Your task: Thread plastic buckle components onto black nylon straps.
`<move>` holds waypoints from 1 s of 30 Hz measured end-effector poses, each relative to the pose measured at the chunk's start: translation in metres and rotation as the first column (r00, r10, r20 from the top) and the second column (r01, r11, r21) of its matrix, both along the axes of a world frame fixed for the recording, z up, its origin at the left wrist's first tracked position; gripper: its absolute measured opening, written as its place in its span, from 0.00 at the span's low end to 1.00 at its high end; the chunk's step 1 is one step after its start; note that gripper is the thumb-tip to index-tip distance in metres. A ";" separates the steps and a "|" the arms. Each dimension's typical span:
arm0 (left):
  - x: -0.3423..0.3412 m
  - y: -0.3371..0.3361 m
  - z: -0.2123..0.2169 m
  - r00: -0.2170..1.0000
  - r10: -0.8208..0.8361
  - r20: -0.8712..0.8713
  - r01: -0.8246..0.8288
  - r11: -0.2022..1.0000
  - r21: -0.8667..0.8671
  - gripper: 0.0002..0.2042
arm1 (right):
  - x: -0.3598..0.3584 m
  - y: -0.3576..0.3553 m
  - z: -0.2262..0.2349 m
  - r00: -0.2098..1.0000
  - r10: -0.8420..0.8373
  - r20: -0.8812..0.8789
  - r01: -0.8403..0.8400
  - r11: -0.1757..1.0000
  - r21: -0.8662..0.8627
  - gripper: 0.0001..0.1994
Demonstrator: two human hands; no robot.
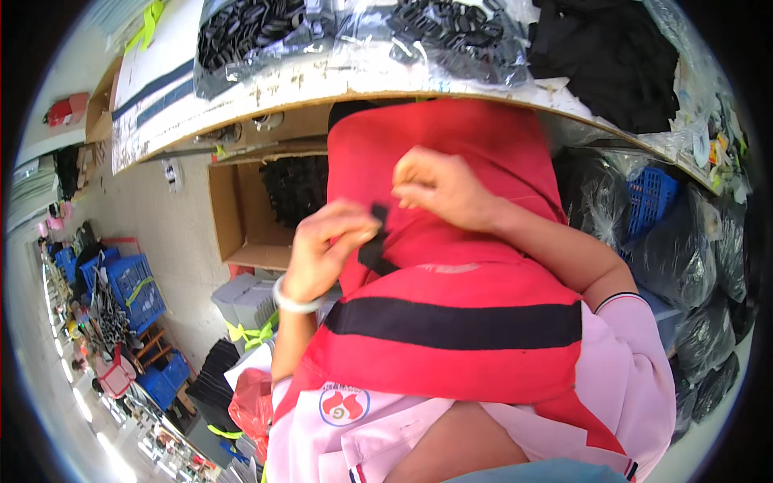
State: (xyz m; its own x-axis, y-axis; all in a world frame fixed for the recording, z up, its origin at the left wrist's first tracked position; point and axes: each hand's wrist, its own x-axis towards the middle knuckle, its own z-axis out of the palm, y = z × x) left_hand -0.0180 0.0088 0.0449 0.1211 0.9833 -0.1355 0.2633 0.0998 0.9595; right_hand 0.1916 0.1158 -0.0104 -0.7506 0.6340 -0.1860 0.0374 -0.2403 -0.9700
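Note:
A short black strap (373,256) hangs over the red apron (451,322) on my lap. Its upper end is pinched between the thumb and fingers of my left hand (322,245), which has a white bracelet (296,299) at the wrist. To the right and slightly higher, my right hand (443,187) is closed, thumb against curled fingers, apart from the left. Whatever may be between those fingertips is too small and blurred to make out. Both hands are above the apron, just in front of the table edge.
Across the front runs a white worktable (322,105), bearing plastic bags of black buckles (451,36) and dark cloth (604,64). Under it, at left, sits a cardboard box (229,209) holding black pieces. Black bags (676,249) and a blue crate (648,201) crowd the right.

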 end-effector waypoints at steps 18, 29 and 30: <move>0.014 0.005 -0.004 0.997 0.067 -0.043 -0.062 0.992 0.106 0.06 | -0.010 0.011 0.004 0.990 0.141 0.022 -0.129 0.949 -0.287 0.08; -0.037 -0.021 0.001 0.877 0.102 -0.469 -0.173 0.979 -0.111 0.12 | -0.011 0.009 -0.024 0.983 0.168 0.075 -0.148 0.964 -0.223 0.12; -0.039 -0.006 0.004 0.882 0.141 -0.450 -0.170 0.985 -0.026 0.13 | -0.008 0.012 -0.031 0.976 0.198 0.087 -0.175 0.960 -0.220 0.12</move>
